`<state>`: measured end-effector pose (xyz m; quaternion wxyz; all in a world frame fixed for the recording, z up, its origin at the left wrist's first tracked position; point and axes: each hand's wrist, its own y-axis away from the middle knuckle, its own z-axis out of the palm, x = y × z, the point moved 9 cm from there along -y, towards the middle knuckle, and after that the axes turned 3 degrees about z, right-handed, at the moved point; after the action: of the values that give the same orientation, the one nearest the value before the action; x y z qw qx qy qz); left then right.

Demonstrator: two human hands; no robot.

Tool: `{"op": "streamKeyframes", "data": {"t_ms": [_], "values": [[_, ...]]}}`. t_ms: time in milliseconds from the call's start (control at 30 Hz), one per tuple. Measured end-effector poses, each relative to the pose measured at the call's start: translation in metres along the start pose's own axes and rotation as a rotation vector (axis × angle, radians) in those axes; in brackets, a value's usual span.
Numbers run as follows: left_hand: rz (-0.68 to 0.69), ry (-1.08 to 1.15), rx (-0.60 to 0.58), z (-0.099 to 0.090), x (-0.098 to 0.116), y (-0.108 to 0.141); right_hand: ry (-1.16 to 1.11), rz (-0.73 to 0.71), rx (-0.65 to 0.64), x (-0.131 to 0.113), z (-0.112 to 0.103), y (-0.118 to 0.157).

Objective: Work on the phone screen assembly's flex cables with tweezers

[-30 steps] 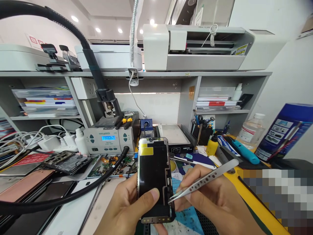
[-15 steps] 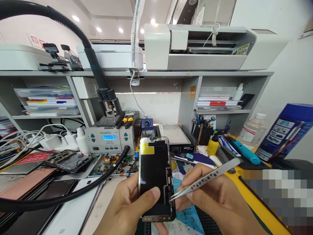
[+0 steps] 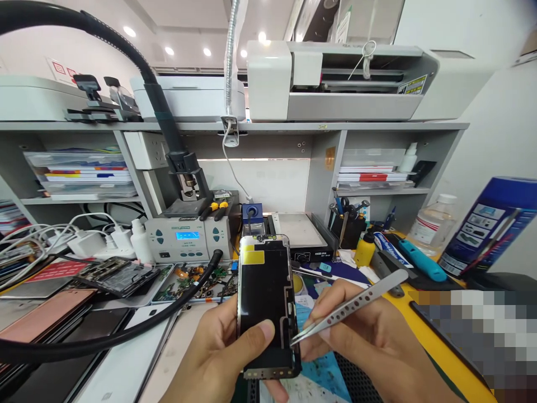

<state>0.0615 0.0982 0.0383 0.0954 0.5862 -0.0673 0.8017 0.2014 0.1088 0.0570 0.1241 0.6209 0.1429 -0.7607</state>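
Note:
My left hand (image 3: 226, 341) grips a phone screen assembly (image 3: 265, 296), its black back turned up toward me. The thumb presses on its lower face and fingers curl underneath. A yellow sticker (image 3: 254, 254) marks its upper left, and a flex cable (image 3: 287, 313) runs down its right side. Between the thumb and fingers of my right hand (image 3: 356, 330) is a pair of metal tweezers (image 3: 352, 302) with a row of holes. The tweezer tips meet the assembly's lower right edge, by the cable; what they pinch there is too small to tell.
A black hose (image 3: 126, 338) curves across the left, over several phones and phone parts. Behind stand a rework station (image 3: 188, 238) and a tray of circuit boards (image 3: 197, 280). To the right are a yellow bottle (image 3: 364, 250), a clear bottle (image 3: 432, 221) and a blue can (image 3: 490, 229).
The back end of the tweezers has shifted slightly left and down. Their tips stay at the same spot, and my left hand holds the screen assembly still.

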Motion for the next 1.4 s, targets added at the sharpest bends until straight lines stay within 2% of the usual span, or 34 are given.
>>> {"op": "streamKeyframes", "data": {"t_ms": [233,467,733,967,1267,1400], "values": [[0.003,-0.039,-0.019,0.0000,-0.0027,0.0004,0.094,0.002,-0.075,0.0018,0.0015,0.0009],[-0.023,-0.044,-0.016,-0.0011,-0.0019,0.0015,0.001,-0.002,-0.052,0.0002,0.0023,-0.0002],[-0.004,-0.013,-0.033,-0.0006,-0.0055,-0.0008,0.103,0.008,-0.077,0.0028,0.0032,0.0010],[-0.001,-0.017,-0.020,-0.0004,-0.0015,0.0001,0.053,-0.003,-0.086,0.0015,0.0025,-0.0015],[0.018,-0.018,-0.033,-0.0030,-0.0058,-0.0003,0.157,-0.003,-0.078,0.0014,0.0036,0.0014],[0.025,0.002,-0.022,-0.0026,-0.0034,-0.0022,0.112,0.015,-0.087,0.0020,0.0023,0.0017]]}}
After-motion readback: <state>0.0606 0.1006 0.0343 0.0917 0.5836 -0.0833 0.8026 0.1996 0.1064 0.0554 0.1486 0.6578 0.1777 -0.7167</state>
